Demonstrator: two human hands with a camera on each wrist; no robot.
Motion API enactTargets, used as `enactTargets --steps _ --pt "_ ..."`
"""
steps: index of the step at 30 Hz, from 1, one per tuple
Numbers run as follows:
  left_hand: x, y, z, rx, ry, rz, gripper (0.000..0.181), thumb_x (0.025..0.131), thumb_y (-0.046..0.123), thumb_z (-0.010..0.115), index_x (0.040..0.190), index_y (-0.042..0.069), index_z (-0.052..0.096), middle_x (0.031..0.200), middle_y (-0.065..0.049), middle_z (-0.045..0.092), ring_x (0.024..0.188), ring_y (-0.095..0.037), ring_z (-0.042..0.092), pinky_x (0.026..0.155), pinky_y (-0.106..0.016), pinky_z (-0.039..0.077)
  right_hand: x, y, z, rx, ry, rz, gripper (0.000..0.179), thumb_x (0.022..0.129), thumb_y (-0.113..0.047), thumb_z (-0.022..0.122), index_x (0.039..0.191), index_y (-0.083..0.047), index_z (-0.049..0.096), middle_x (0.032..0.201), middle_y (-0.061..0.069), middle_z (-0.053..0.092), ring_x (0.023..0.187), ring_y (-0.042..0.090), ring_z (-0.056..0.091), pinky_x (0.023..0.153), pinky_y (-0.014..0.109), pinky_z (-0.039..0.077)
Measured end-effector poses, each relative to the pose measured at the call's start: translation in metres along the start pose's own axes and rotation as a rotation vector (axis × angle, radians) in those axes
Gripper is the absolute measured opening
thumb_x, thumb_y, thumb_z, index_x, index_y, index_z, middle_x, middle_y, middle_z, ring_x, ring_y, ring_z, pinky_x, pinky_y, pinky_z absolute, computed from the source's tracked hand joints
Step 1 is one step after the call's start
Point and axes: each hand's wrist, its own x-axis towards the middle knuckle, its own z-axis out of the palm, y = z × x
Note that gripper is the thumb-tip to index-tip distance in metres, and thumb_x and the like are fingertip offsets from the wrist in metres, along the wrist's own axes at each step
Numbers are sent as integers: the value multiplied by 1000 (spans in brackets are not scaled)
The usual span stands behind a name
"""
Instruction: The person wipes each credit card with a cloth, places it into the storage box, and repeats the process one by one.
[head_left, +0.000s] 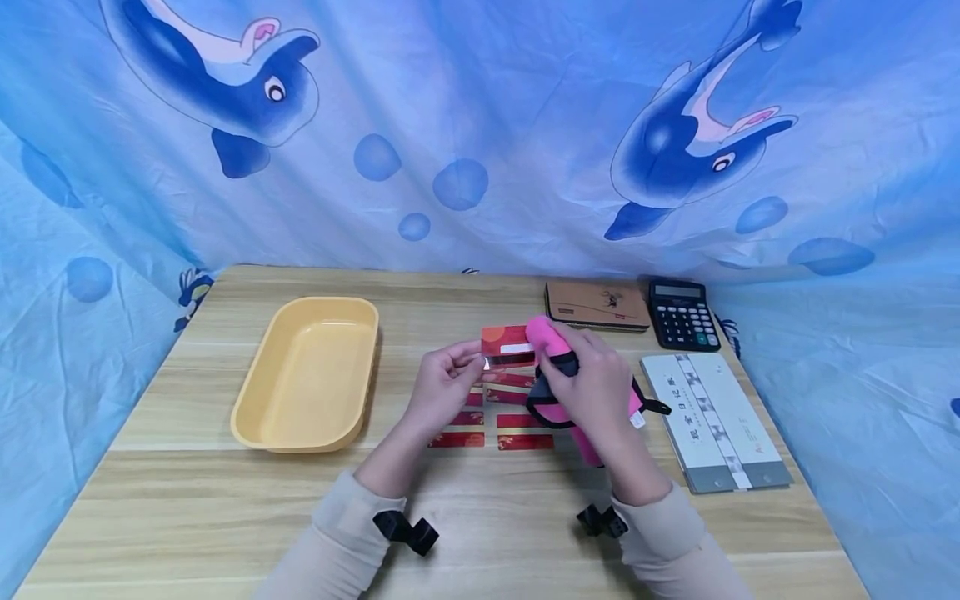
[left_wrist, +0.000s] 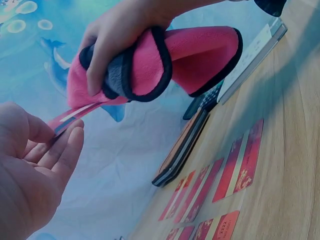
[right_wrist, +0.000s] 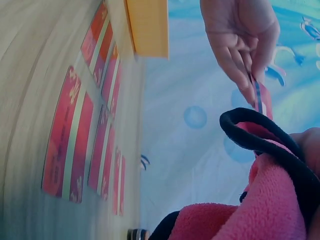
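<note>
Head view: the person's left hand (head_left: 442, 387) pinches a red card (head_left: 504, 342) edgewise, apparently to leave its face exposed. At three o'clock, the right hand (head_left: 596, 383) grips a pink cloth (head_left: 545, 336), fingers curled. Left wrist view: laid cards (left_wrist: 250, 162) lie at five o'clock. Right wrist view: the cloth overlaps the card, presumably steadying it.

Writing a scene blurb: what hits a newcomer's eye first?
Probably the pink, black-edged cloth gripped in the right hand, then the red rectangular card pinched in the left hand, above the wood-grain table. Behind hangs blue dolphin-print fabric; a yellow rectangular plastic tray sits left of the hands.
</note>
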Motion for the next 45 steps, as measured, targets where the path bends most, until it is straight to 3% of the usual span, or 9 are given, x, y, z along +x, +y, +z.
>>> enactTargets --steps 7,14,18,20,24,27,30,37,45 --pt "3 -2 -5 -31 144 -87 29 100 -1 57 127 -8 63 117 -26 69 85 -22 76 84 -29 62 -1 13 -4 -15 8 46 44 87 -31 80 128 -19 71 92 11 72 69 28 61 54 33 42" --pt "5 6 -18 -46 221 -91 27 100 -3 56 125 -12 62 116 -31 68 81 -20 76 81 -33 63 -4 21 -8 18 4 85 45 88 -31 80 129 -17 70 98 13 73 76 31 65 60 38 46" --pt "5 11 -31 -26 245 -84 28 102 -1 55 128 -12 60 118 -32 66 80 -16 75 81 -33 63 -5 26 -9 31 4 108 45 88 -30 80 129 -16 70 104 13 74 83 33 67 63 42 50" --pt "5 14 -39 -20 264 -83 29 103 0 55 129 -12 59 121 -32 65 85 -22 76 81 -32 63 -5 29 -9 36 8 113 45 88 -30 80 129 -15 70 107 14 74 86 34 68 65 44 51" --pt "7 18 -55 -75 321 -88 30 102 0 56 130 -12 59 125 -32 64 87 -25 76 81 -31 63 -7 34 -10 36 1 137 46 88 -30 80 131 -15 69 112 15 73 93 35 69 70 47 55" --pt "9 22 -67 -103 370 -86 32 103 1 55 132 -12 58 126 -31 63 82 -19 76 81 -31 63 -8 38 -9 41 -8 157 47 89 -31 80 132 -15 69 115 15 73 98 35 68 76 50 56" --pt "9 26 -79 -108 410 -79 33 103 2 55 133 -13 56 121 -28 67 81 -16 75 82 -30 63 -9 43 -8 51 -14 167 46 89 -30 80 130 -14 69 116 14 73 100 35 68 79 51 56" --pt "9 31 -108 -121 471 -32 33 102 0 55 132 -16 54 93 -2 74 77 -13 75 78 -26 63 -12 51 -8 63 -25 188 45 89 -30 80 129 -14 70 116 14 73 101 35 67 82 52 56" --pt "6 32 -135 -141 502 -30 37 102 -3 51 136 -19 48 90 1 73 73 -10 74 76 -24 63 -15 58 -7 71 -43 200 47 90 -29 79 133 -15 68 122 14 71 107 36 66 87 54 56"
